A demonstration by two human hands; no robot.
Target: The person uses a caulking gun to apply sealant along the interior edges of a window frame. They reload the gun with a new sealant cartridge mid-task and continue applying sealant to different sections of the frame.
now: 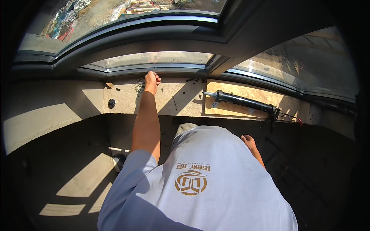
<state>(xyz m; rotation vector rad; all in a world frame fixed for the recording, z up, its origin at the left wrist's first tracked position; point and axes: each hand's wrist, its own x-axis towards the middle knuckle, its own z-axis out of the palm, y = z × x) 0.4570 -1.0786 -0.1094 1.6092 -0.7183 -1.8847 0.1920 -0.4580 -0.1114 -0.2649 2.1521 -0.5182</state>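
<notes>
My left arm stretches forward over the concrete sill, and my left hand (152, 79) is closed by the lower edge of the dark window frame (173, 73). Whatever its curled fingers hold, if anything, is hidden. Just left of the wrist lies a small pile of thin metal screws or nails (140, 85). My right hand (249, 142) hangs low beside my body, in front of the sill; its fingers show only in part. The nearest thing to it is a black caulking gun (243, 102) with a pale nozzle, lying on a wooden board.
The board (216, 86) covers the right part of the concrete sill (169, 106). A small round black part (111, 103) and a wood scrap (110, 85) sit at the sill's left end. Small dark bits are scattered about. Window panes (154, 59) rise ahead; rubble shows outside.
</notes>
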